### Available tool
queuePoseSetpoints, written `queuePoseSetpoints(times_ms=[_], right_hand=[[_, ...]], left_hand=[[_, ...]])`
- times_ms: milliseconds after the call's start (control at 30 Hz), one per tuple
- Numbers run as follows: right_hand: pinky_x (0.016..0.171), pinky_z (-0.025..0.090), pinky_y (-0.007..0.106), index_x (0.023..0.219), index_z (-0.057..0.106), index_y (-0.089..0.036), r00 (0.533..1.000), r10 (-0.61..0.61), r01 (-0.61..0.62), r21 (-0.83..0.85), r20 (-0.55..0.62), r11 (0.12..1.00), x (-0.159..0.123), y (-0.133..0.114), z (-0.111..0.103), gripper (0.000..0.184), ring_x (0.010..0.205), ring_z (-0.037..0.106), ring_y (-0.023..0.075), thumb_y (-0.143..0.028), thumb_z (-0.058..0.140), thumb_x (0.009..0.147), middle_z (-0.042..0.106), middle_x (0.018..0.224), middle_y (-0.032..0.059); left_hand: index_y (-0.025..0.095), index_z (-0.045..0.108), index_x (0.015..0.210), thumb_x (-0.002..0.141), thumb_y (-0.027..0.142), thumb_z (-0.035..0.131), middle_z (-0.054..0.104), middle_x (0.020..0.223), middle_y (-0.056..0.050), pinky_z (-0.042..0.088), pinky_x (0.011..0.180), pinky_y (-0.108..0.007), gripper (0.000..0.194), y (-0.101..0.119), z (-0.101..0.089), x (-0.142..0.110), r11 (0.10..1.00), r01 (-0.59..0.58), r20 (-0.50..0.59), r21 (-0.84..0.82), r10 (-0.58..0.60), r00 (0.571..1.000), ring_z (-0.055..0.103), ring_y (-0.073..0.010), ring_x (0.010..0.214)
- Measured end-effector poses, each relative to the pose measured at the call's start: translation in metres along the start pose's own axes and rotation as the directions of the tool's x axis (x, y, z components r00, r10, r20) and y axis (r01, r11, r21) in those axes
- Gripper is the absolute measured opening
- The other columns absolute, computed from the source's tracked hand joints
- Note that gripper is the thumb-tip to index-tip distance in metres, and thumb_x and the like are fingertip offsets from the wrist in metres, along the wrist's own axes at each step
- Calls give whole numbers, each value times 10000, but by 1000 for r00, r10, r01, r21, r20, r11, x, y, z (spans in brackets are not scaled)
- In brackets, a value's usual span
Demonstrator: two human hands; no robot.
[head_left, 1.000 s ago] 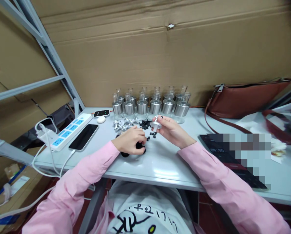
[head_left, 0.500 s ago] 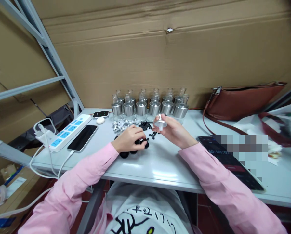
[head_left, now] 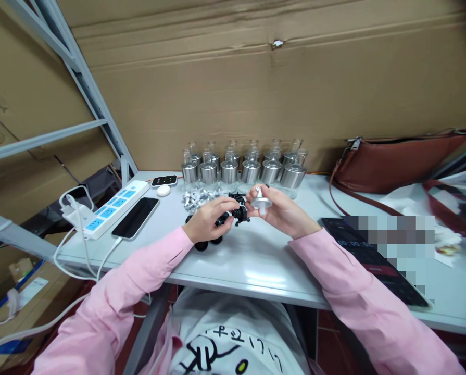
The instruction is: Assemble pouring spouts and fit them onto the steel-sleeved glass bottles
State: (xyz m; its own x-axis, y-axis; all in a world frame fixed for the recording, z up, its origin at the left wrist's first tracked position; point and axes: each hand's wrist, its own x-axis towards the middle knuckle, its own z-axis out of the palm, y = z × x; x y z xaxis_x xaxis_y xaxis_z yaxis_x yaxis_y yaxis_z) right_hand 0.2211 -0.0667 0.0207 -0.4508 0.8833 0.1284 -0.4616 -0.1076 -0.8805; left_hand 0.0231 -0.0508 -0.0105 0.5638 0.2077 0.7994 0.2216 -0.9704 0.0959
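Observation:
Between the thumb and fingers of my left hand (head_left: 212, 220) is a small round black cap (head_left: 239, 213), raised over the desk. My right hand (head_left: 281, 211) grips a silver disc-shaped fitting (head_left: 261, 202) with a short pale stem pointing down. The two parts are close together, with a small gap between them. Under and beside my left hand lie more black caps (head_left: 201, 246), partly covered by it. Just behind the hands are a heap of silver metal fittings (head_left: 197, 198) and several thin black pieces (head_left: 237, 197).
Two rows of glass bottles with steel bands (head_left: 229, 172) stand at the back against cardboard. To the left are a power strip (head_left: 115, 211), a phone (head_left: 136, 219) and a small display device (head_left: 164, 180). A tablet (head_left: 373, 260) and a brown bag (head_left: 404, 164) are at right.
My left hand has picked a black cap from the pile and lifted it rightward, toward the silver fitting. My right hand has kept its grip, shifting slightly right.

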Motion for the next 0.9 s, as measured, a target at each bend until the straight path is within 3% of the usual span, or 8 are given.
queuePoseSetpoints(times_ms=[167, 567, 700, 900], right_hand=[[589, 531, 250, 728, 612, -183, 998, -12, 13, 22, -61, 1000, 0, -4, -1, 299, 658, 558, 103, -439, 751, 663, 519, 740, -20], [609, 568, 292, 730, 610, -192, 995, -31, 28, -30, -96, 999, 2, -2, -4, 320, 625, 539, 99, -470, 747, 651, 534, 711, -22], [610, 549, 265, 725, 624, -198, 987, -80, 75, -42, -141, 996, 3, -3, -3, 339, 638, 533, 91, -497, 751, 630, 528, 733, -26], [502, 425, 192, 729, 640, -195, 958, -218, 174, -227, -188, 958, 7, 2, -6, 293, 532, 449, 46, -423, 785, 618, 542, 698, -38]], left_hand=[[179, 538, 1079, 842, 55, 416, 604, 1041, -99, 547, 809, -297, 294, 0, -4, 1, 999, -31, 19, 21, 30, 999, 606, -160, 974], [153, 554, 942, 814, 140, 563, 665, 900, -86, 550, 750, -327, 129, 0, -2, 2, 993, -50, 8, 110, 50, 999, 637, -180, 861], [160, 537, 933, 825, 149, 569, 672, 872, -75, 548, 729, -317, 113, -1, -1, 2, 990, -54, -43, 129, 60, 997, 648, -172, 838], [177, 516, 932, 822, 150, 572, 673, 848, -49, 531, 719, -304, 126, -1, 0, 3, 985, -81, -112, 154, 99, 989, 656, -158, 825]])
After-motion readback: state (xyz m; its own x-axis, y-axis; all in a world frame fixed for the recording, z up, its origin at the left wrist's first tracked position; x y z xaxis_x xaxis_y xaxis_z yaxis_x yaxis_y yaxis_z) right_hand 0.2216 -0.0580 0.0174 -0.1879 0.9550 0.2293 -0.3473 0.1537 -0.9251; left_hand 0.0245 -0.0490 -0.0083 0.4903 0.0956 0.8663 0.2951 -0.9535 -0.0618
